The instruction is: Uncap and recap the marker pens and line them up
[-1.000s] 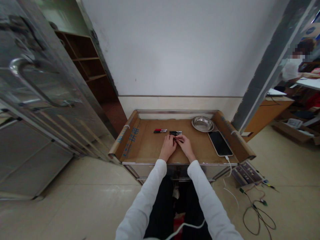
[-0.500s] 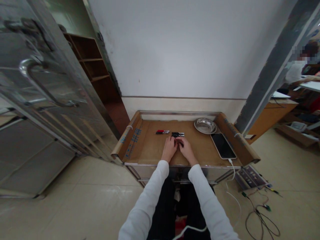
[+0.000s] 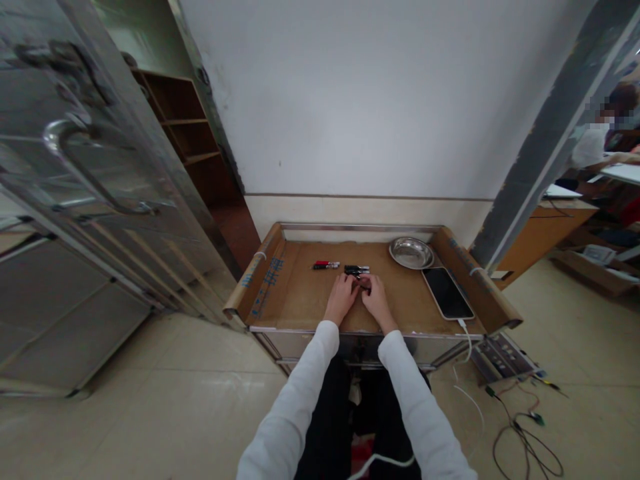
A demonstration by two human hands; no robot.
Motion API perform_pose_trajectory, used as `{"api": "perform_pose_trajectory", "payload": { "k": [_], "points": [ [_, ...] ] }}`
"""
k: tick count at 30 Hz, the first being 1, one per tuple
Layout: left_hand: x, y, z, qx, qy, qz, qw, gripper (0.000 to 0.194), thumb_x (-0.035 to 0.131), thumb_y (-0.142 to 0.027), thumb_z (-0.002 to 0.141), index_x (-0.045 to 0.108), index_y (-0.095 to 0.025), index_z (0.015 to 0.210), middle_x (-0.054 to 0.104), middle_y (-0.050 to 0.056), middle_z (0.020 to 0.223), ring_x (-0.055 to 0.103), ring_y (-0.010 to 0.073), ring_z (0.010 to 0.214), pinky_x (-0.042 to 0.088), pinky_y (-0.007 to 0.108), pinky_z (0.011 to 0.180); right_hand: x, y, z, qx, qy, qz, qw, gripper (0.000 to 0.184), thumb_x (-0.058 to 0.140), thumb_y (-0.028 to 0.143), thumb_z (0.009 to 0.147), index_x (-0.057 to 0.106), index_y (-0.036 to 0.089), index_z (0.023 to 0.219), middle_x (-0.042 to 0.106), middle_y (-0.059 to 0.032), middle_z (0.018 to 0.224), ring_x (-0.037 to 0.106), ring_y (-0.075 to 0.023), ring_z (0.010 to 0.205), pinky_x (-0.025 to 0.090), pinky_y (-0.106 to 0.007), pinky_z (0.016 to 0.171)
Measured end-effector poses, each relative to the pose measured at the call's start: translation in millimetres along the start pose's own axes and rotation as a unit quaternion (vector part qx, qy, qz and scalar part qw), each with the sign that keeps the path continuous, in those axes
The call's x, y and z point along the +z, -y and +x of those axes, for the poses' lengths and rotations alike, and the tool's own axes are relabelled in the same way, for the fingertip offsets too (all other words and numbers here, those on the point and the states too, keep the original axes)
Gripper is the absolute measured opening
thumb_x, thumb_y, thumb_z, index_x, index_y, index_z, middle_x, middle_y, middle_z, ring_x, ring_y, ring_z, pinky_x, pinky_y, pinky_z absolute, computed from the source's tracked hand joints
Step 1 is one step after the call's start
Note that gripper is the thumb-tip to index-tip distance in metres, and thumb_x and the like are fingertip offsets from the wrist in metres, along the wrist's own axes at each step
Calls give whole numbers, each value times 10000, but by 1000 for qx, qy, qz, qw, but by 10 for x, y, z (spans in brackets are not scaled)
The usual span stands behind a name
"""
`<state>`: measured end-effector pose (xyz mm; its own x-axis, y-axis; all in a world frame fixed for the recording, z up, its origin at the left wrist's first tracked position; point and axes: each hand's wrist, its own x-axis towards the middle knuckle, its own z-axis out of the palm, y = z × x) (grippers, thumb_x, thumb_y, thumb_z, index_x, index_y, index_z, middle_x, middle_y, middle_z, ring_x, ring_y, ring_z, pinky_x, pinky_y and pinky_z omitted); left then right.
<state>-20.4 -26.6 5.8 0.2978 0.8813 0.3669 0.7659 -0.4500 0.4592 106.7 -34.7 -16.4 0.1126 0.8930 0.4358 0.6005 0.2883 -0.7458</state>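
Observation:
My left hand and my right hand are side by side on the brown cardboard tabletop, fingers curled inward. Their fingertips close on something small and dark between them, mostly covered by the fingers, so I cannot make out what it is. Just beyond the fingertips lie several black pens, side by side with silvery ends. To their left, a red pen and a black pen lie together, apart from both hands.
A round metal dish stands at the back right. In front of it lies a phone with a white charging cable hanging over the edge. Raised cardboard sides bound the table. A metal door stands left; cables lie on the floor.
My right hand has shifted slightly right, and its fingers have turned a little away from the left fingertips. The pens, dish and phone lie as before.

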Motion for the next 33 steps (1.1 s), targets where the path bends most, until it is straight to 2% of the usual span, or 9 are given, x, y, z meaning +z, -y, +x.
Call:
{"api": "perform_pose_trajectory", "payload": {
  "k": [4, 7, 13, 18, 22, 25, 29, 33],
  "points": [
    [30, 26, 11, -1, 0, -10, 1000, 61, 477, -143, 885, 528, -176, 877, 557, 62, 943, 526, 202, 948, 435, 371, 894, 45, -76, 24, -19, -27, 47, 998, 425, 403, 58, 644, 575, 174, 1015, 602, -90, 977, 549, -209, 916, 458, -368, 873],
    [22, 21, 9, -4, -8, -20, 1000, 99, 438, -118, 896, 522, -168, 911, 573, 69, 954, 531, 199, 945, 442, 365, 894, 50, -83, 34, -28, -34, 58, 997, 389, 396, 61, 688, 572, 183, 1013, 599, -88, 998, 548, -202, 951, 448, -364, 905],
    [15, 19, 6, -8, -24, -46, 999, 166, 433, -122, 899, 550, -168, 1007, 587, 84, 1015, 545, 202, 1011, 447, 366, 927, 10, -56, 16, -16, -41, -46, 998, 230, 416, 89, 761, 590, 180, 880, 560, -96, 943, 489, -229, 972, 393, -392, 920],
    [34, 41, 16, -18, -31, -48, 998, 179, 438, -137, 904, 579, -178, 1008, 580, 85, 1033, 553, 200, 1017, 442, 365, 943, 14, -58, 6, 7, -37, -124, 992, 203, 408, 111, 800, 601, 171, 817, 559, -101, 877, 469, -240, 914, 363, -381, 876],
    [38, 37, 17, -22, -35, -58, 997, 172, 451, -104, 887, 560, -179, 996, 581, 82, 1027, 543, 200, 1026, 442, 370, 941, 16, -56, 13, 2, -28, -144, 989, 225, 399, 118, 808, 617, 165, 833, 576, -109, 890, 470, -237, 884, 359, -368, 848],
    [45, 28, 24, -46, -59, -61, 995, 176, 442, -90, 883, 529, -173, 1012, 548, 84, 1050, 544, 183, 1008, 449, 358, 928, 13, -62, 17, 3, -24, -145, 989, 236, 393, 117, 812, 620, 162, 857, 590, -107, 906, 477, -236, 895, 354, -365, 856],
    [64, 32, 36, -69, -88, -21, 994, 61, 475, -140, 887, 528, -157, 913, 521, 81, 984, 546, 193, 967, 458, 358, 895, 19, -76, 31, 9, -20, -151, 988, 237, 400, 119, 814, 627, 158, 869, 597, -111, 926, 482, -238, 917, 351, -359, 867],
    [84, 40, 37, -69, -87, 31, 993, 53, 482, -160, 887, 534, -148, 891, 538, 96, 947, 551, 214, 941, 464, 365, 865, 37, -93, 50, 17, -23, -163, 986, 237, 410, 129, 815, 636, 167, 870, 597, -109, 919, 484, -238, 902, 355, -352, 851]
  ]
}}
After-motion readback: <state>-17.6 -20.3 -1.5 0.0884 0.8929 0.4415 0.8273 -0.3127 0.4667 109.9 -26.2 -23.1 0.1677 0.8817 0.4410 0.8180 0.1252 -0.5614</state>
